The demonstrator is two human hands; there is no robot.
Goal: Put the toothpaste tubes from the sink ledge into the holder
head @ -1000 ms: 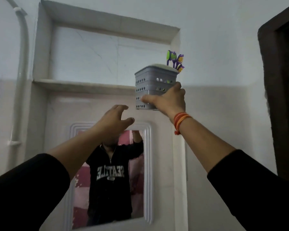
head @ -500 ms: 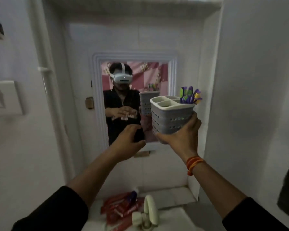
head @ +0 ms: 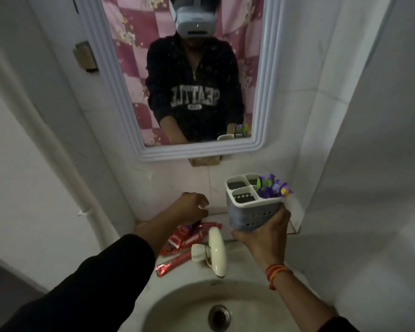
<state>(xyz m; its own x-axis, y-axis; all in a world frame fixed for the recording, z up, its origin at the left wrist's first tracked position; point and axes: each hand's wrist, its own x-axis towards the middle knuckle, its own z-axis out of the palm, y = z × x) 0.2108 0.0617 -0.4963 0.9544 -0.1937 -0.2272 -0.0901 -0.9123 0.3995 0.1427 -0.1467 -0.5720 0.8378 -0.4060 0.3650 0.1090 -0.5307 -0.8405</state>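
Observation:
A grey perforated holder (head: pixel 252 207) with several compartments is gripped from below by my right hand (head: pixel 264 232), held upright above the right side of the sink ledge. Purple, green and yellow toothbrushes (head: pixel 272 186) stick out of its far right compartment. Several red toothpaste tubes (head: pixel 186 239) lie in a pile on the ledge left of the tap. One more red tube (head: pixel 171 263) lies nearer, at the basin's edge. My left hand (head: pixel 192 207) hovers over the pile with fingers curled and nothing in it.
A white tap (head: pixel 216 250) rises from the ledge between the tubes and the holder. The basin (head: pixel 177 315) with its drain lies below. A white-framed mirror (head: pixel 264 116) hangs above, showing a person in a dark top. A white pipe (head: pixel 58 149) runs down the left wall.
My view has dropped from the high shelf to the sink. My right hand has brought the holder down to ledge height. My left hand has come down over the tubes.

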